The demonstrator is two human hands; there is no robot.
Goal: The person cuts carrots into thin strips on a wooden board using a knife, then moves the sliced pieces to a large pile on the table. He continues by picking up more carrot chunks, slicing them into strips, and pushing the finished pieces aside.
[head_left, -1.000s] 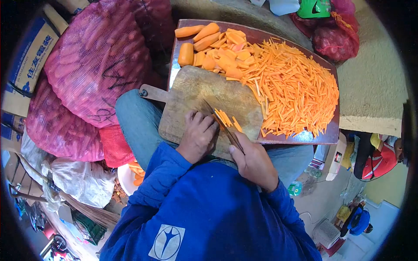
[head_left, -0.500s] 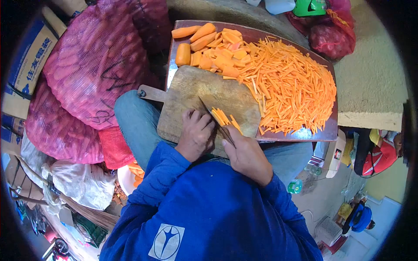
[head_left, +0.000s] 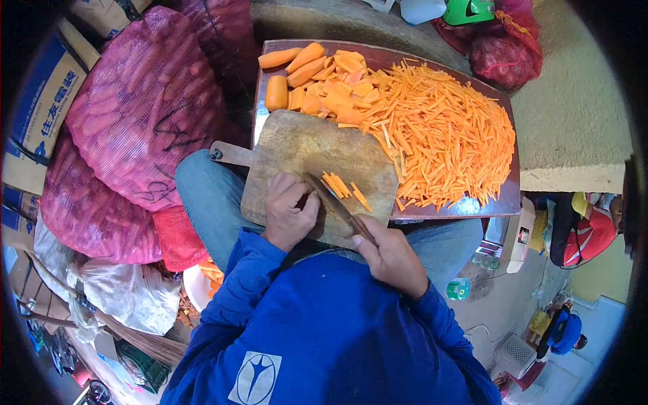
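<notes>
A worn wooden cutting board (head_left: 287, 145) with a handle lies across my lap and the table edge. My right hand (head_left: 391, 253) is wrapped round the handle of a knife (head_left: 341, 208), its blade pointing up and left over the board. Just beyond the blade lie a few freshly cut carrot sticks (head_left: 337, 185). My left hand (head_left: 291, 210) rests on the board left of the blade, fingers curled; whatever is under them is hidden. Behind the board are a big heap of carrot sticks (head_left: 445, 135), a pile of carrot slices (head_left: 337, 91) and several peeled carrots (head_left: 306, 58).
The reddish-brown table (head_left: 412, 212) carries the carrots. Large pink mesh sacks (head_left: 145, 108) stand on the left beside cardboard boxes (head_left: 50, 98). A white basin (head_left: 194, 287) with carrot pieces sits near my left knee. Two other people (head_left: 590, 236) are at the far right.
My right hand and the knife have shifted slightly right, away from my left hand, and more of the blade's side shows. My left hand has moved a little left. The cut sticks lie looser.
</notes>
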